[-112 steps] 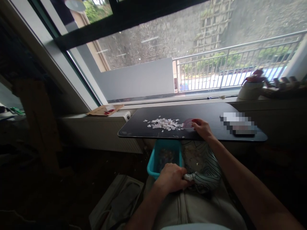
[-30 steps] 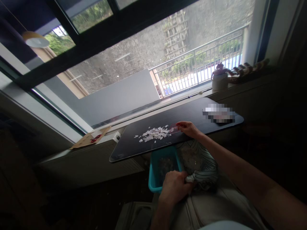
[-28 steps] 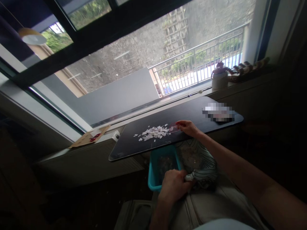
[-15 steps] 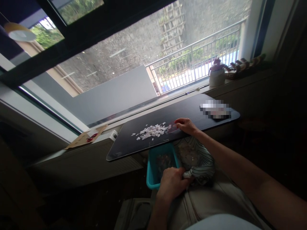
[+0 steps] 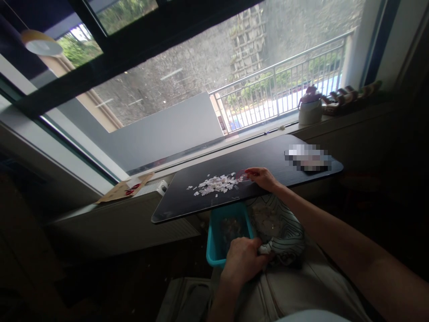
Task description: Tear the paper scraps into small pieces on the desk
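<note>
A pile of small white paper scraps (image 5: 216, 184) lies on a dark tabletop (image 5: 187, 203). My right hand (image 5: 264, 178) rests on the table just right of the pile, fingers closed on a small round reddish see-through thing (image 5: 241, 175). Below the table edge my left hand (image 5: 241, 262) grips the rolled rim of a striped cloth bag (image 5: 279, 230) on my lap. A teal plastic bin (image 5: 214, 243) with scraps inside stands under the table edge, beside the bag.
A blurred flat object (image 5: 310, 158) lies at the table's right end. On the sill stand a white jug with a pink lid (image 5: 310, 109) and, at left, brown cardboard (image 5: 122, 190). A large window with a balcony railing (image 5: 281, 87) is behind.
The view has tilted and shifted since the earliest frame. My right hand stays by the scrap pile with the round thing; my left hand keeps its grip on the bag.
</note>
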The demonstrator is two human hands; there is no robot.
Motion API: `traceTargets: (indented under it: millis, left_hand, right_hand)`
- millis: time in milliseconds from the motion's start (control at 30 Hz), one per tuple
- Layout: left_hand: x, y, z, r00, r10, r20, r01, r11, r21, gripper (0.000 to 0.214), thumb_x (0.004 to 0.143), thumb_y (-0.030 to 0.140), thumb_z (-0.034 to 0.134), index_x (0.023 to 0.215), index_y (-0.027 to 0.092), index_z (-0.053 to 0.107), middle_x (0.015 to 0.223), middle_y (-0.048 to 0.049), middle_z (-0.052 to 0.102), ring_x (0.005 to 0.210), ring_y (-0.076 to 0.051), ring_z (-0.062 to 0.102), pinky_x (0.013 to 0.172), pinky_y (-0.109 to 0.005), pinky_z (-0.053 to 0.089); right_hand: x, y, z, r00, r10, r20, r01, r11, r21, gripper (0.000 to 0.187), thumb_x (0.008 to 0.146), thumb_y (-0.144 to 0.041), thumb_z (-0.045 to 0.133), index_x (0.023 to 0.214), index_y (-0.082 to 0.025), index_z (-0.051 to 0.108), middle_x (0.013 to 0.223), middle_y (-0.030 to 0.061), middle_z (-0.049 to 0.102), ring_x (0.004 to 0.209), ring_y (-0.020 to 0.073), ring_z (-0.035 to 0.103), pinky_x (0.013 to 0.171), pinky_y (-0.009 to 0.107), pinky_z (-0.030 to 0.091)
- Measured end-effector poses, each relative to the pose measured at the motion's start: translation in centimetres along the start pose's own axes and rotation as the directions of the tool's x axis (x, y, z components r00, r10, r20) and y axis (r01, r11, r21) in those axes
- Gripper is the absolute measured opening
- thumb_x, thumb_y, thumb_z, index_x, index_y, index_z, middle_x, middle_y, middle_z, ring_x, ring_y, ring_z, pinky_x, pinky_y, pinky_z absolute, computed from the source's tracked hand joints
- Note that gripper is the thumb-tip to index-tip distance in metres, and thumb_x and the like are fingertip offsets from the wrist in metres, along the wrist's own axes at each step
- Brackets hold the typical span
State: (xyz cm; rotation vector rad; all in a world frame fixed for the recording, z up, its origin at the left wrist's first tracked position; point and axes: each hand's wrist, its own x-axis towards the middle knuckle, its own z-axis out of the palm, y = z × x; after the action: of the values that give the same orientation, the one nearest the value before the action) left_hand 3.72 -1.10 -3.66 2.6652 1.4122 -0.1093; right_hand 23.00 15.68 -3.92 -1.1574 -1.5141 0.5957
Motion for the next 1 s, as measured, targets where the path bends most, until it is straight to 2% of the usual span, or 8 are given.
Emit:
traceTargets:
  millis: [133,300,500,733,933,1000]
  left_hand:
    - [0.0,0.0,0.0,1.000,-0.001,0.007,0.001,1.000,0.007,0.042,0.082,0.058,0.047,0.082,0.022,0.068,0.076,-0.0058,0.067,0.076,-0.025,0.063,0.060,-0.028,0.038]
    - [0.0,0.0,0.0,1.000,-0.001,0.011,0.001,1.000,-0.003,0.044,0.082,0.059,0.046,0.083,0.021,0.068,0.077,-0.0063,0.067,0.077,-0.025,0.062,0.062,-0.028,0.039]
    - [-0.1,0.1,-0.3,0.998,-0.011,0.055,0.012,1.000,-0.025,0.047,0.083,0.060,0.043,0.088,0.021,0.069,0.079,-0.0069,0.067,0.080,-0.025,0.062,0.066,-0.028,0.040]
    - [-0.1,0.3,-0.6,0.997,-0.032,0.076,0.035,0.998,-0.043,0.046,0.083,0.060,0.044,0.089,0.021,0.069,0.082,-0.0076,0.068,0.083,-0.026,0.062,0.068,-0.029,0.040]
    - [-0.2,0.3,-0.7,0.998,-0.023,0.058,0.026,0.998,-0.063,0.045,0.083,0.058,0.045,0.088,0.021,0.069,0.081,-0.0075,0.068,0.081,-0.026,0.062,0.066,-0.029,0.040]
    - [-0.2,0.3,-0.7,0.998,-0.009,0.059,0.013,0.998,-0.067,0.045,0.083,0.058,0.045,0.088,0.021,0.069,0.081,-0.0075,0.068,0.081,-0.026,0.062,0.065,-0.029,0.040]
  right_hand:
    - [-0.4,-0.3,-0.1,0.999,-0.018,0.049,0.018,1.000,0.001,0.028,0.073,-0.027,0.056,0.094,-0.015,0.071,0.067,0.0025,0.069,0.058,0.0126,0.059,0.061,0.024,0.048]
    - [-1.0,-0.7,-0.1,0.999,-0.020,0.034,0.020,1.000,-0.005,0.029,0.073,-0.026,0.055,0.095,-0.015,0.070,0.073,0.0044,0.070,0.061,0.0133,0.060,0.062,0.024,0.048]
    - [-1.6,-1.3,0.5,0.989,-0.040,0.142,0.037,0.999,0.024,0.025,0.071,-0.024,0.058,0.089,-0.016,0.072,0.071,0.0026,0.071,0.060,0.0130,0.061,0.059,0.022,0.048]
    - [-1.2,-0.6,0.6,0.998,-0.022,0.066,0.023,1.000,-0.013,0.026,0.073,-0.026,0.057,0.094,-0.017,0.071,0.073,0.0039,0.070,0.066,0.0152,0.062,0.063,0.025,0.048]
    - [-1.7,-1.4,1.3,0.977,-0.050,0.206,0.043,0.998,0.036,0.025,0.073,-0.027,0.059,0.092,-0.018,0.072,0.071,0.0019,0.071,0.063,0.0136,0.062,0.059,0.022,0.048]
    - [-1.8,-1.6,1.3,0.975,-0.052,0.218,0.041,0.998,0.054,0.027,0.074,-0.028,0.057,0.093,-0.016,0.071,0.071,0.0025,0.071,0.061,0.0132,0.061,0.058,0.022,0.047]
